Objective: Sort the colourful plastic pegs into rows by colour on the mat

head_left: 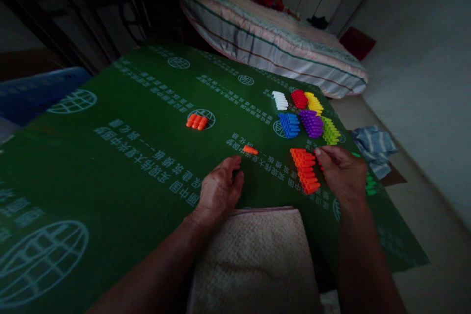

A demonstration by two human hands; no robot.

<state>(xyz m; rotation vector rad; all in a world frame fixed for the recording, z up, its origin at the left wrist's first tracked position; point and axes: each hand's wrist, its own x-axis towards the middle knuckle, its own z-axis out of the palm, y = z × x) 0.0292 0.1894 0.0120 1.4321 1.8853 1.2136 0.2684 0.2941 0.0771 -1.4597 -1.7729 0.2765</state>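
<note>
Several colours of slim plastic pieces lie in separate bundles toward the right of the green worktop [143,201], seemingly kept apart by colour so that each can be told and reached without mixing. The white bundle [280,101], red bundle [299,99] and yellow bundle [314,103] form the far row. The blue bundle [289,125], purple bundle [311,124] and lime bundle [330,131] sit just nearer, their pieces packed closely together, which probably keeps the rounded shapes from rolling.

The orange stack [304,171] lies nearer the person, between the two hands. The right hand [344,171] is at its right side, the fingers drawn together in a pinch, a grip that suits such narrow pieces. A reddish speck shows at their tips, but I cannot tell whether they grip a piece. A green bundle [370,184] is partly hidden behind this hand.

The left hand [221,184] is low at the worktop, fingers loosely curled and apart from the thumb, with no piece visible in them; the pose looks like resting. Just beyond lies a single orange piece [250,149]. Farther left, an orange cluster [196,121] sits side by side, presumably for neat alignment.
</note>
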